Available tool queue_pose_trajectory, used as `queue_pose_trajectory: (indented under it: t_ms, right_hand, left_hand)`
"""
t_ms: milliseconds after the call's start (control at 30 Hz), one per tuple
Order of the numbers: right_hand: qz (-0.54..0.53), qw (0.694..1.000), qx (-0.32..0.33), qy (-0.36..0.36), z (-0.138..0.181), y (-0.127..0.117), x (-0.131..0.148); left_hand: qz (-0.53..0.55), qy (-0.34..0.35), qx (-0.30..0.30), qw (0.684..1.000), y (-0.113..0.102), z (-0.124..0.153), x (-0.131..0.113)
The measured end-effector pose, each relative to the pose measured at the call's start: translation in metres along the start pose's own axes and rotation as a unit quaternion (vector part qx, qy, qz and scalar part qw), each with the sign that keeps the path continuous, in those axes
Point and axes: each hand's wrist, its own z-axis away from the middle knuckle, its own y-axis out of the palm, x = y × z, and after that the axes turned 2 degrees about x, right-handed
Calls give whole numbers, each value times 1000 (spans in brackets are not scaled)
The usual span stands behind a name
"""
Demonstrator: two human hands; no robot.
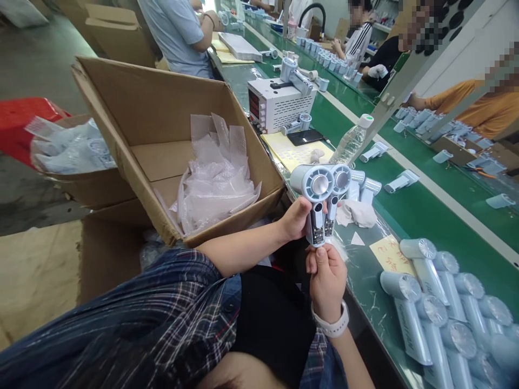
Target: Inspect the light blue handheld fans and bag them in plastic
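Two light-blue handheld fans are held side by side in front of me, a nearer fan (316, 185) and a farther fan (341, 177). Their handles are uncovered at the front, with circuit boards showing. My left hand (297, 220) is closed around the handles from the left, just below the round heads; some of its fingers are hidden behind them. Lower down, my right hand (329, 273), with a white band at the wrist, pinches the bottom end of the nearer fan's handle. Beyond the fans, more pale-blue fan parts (367, 189) and a crumpled white cloth (359, 213) lie on the bench.
An open carton (162, 156) with bubble bags (214, 183) stands left. Finished-looking fans (413, 313) lie in rows at right beside a yellow note (391, 254). A power supply (281, 102), a phone (306, 137) and a bottle (353, 140) are farther back. People sit along the green conveyor (458, 216).
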Motion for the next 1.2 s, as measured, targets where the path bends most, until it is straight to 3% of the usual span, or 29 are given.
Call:
queue_pose_trajectory:
  t_ms: [267,600,867,1200]
  right_hand:
    - [46,999,15,1,-4,-11,-2]
    - [124,991,55,-12,-12,-18,17]
    - [148,986,67,-29,-14,-19,16]
    - [254,960,58,-99,-15,-24,19]
  left_hand:
    - [1,-29,-4,1000,-5,-3,12]
    - [73,-53,11,996,-5,-8,10]
    - [95,-52,20,994,-7,-8,12]
    - [76,-53,14,996,-3,-7,7]
